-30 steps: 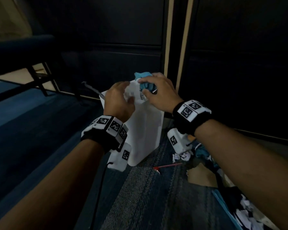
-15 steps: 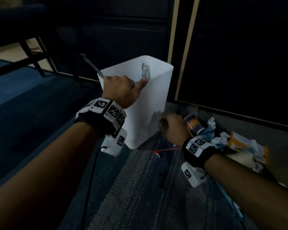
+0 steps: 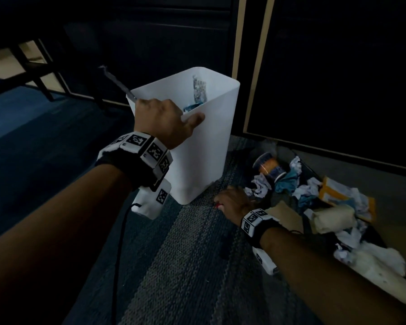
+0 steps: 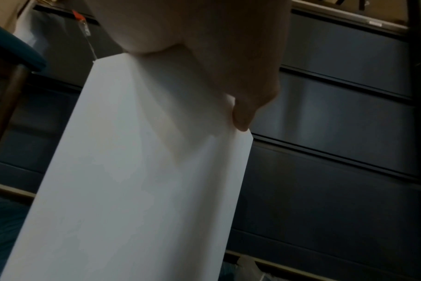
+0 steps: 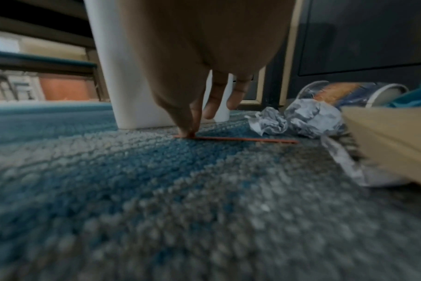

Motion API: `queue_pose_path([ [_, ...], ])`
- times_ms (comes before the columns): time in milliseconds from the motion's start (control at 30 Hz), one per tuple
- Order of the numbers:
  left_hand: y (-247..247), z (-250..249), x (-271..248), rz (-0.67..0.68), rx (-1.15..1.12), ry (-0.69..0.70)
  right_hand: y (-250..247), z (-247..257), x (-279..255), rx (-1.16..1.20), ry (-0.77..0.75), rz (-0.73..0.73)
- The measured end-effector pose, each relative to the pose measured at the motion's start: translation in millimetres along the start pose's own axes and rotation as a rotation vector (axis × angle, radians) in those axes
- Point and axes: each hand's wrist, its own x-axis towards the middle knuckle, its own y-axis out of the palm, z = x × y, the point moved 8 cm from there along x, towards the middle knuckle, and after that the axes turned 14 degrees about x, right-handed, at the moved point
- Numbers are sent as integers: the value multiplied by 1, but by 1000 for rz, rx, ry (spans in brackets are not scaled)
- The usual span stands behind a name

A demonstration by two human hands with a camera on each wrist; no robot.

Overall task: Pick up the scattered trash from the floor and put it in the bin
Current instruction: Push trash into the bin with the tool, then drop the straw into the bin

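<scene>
A tall white bin (image 3: 204,146) stands on the blue-grey carpet, with blue trash (image 3: 192,106) and a crumpled wrapper (image 3: 199,91) inside. My left hand (image 3: 164,120) grips its near rim, thumb outside along the edge; the left wrist view shows that hand (image 4: 204,57) on the bin wall (image 4: 132,180). Low on the carpet right of the bin's base is my right hand (image 3: 230,200). In the right wrist view the right hand (image 5: 189,133) pinches one end of a thin red stick (image 5: 240,139) lying flat on the carpet, its other fingers held straight.
A trash pile lies right of the bin: crumpled paper balls (image 3: 260,186), a tipped paper cup (image 3: 271,167), brown cardboard (image 3: 284,212), a yellow packet (image 3: 333,193). Dark cabinets (image 3: 338,78) stand behind. Chair legs (image 3: 40,73) are at far left. A grey rod (image 3: 117,80) pokes past the bin's left rim.
My right hand was at the bin's mouth with blue trash, then dropped to the floor and now pinches the red stick. The blue trash is inside the bin. My left hand stayed on the rim.
</scene>
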Motion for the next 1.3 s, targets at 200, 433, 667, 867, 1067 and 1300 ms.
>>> queue_pose_path([
  [200, 1, 1, 3, -25, 7, -2, -43, 7, -12, 232, -44, -259],
  [433, -6, -1, -2, 33, 79, 34, -201, 15, -61, 788, -210, -956],
  [667, -11, -5, -5, 147, 157, 97, -305, 62, -49, 1033, -376, -1151],
  [867, -16, -5, -8, 155, 117, 84, -298, 68, -16, 861, -337, -1006],
  [1067, -17, -4, -8, 128, 116, 72, -248, -4, -49, 853, -171, -1220],
  [1300, -8, -3, -2, 114, 124, 54, -93, -33, -27, 345, 24, -314],
])
